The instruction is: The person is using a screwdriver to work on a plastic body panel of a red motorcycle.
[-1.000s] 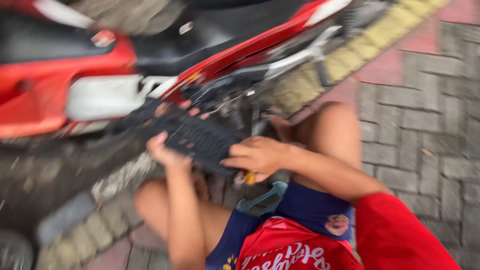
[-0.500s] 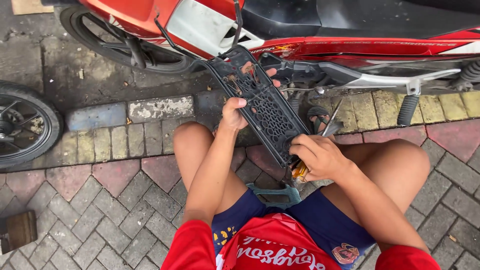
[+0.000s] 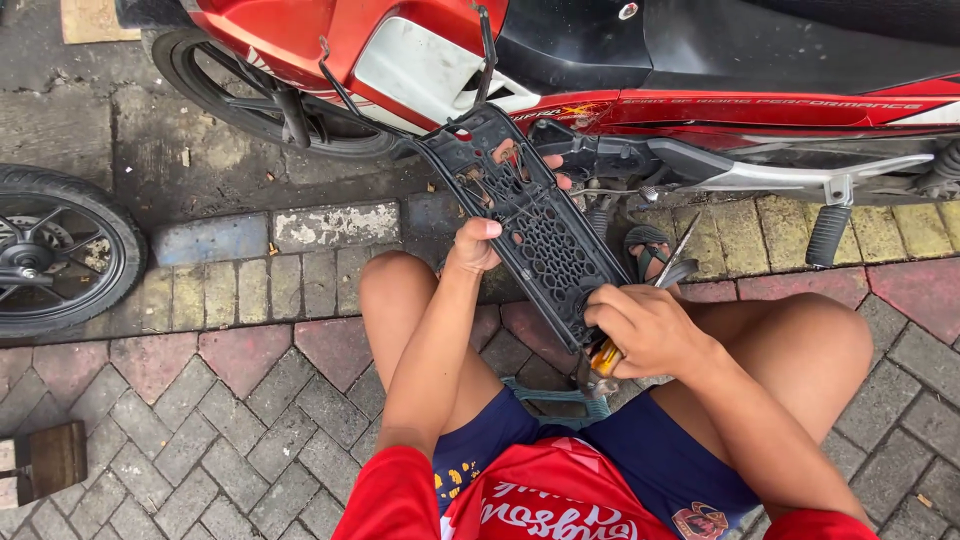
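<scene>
- The panel (image 3: 535, 235), a black plastic grid with honeycomb holes, slants from 11 o'clock near the motorbike down to 5 o'clock over the person's lap.
- The left hand (image 3: 475, 243) grips the panel's left edge at mid-length, fingers curled round it; fingertips (image 3: 553, 170) show through at the far side.
- The right hand (image 3: 648, 330) is closed over the panel's lower end, at 4 o'clock from the left hand, and also holds a screwdriver (image 3: 606, 356) with a yellow-orange handle, mostly hidden in the fist.
- The motorbike (image 3: 600, 70), red, white and black, stands across the top at 12 o'clock, just beyond the panel's upper end.
- Its footpeg (image 3: 828, 232) hangs at 2 o'clock, well apart from the hands.
- A second wheel (image 3: 60, 250) sits at 9 o'clock on the kerb.
- A small wooden block (image 3: 50, 460) lies at 8 o'clock on the brick paving (image 3: 200, 400).
- The person sits low with bare knees spread, in blue shorts and a red shirt.
</scene>
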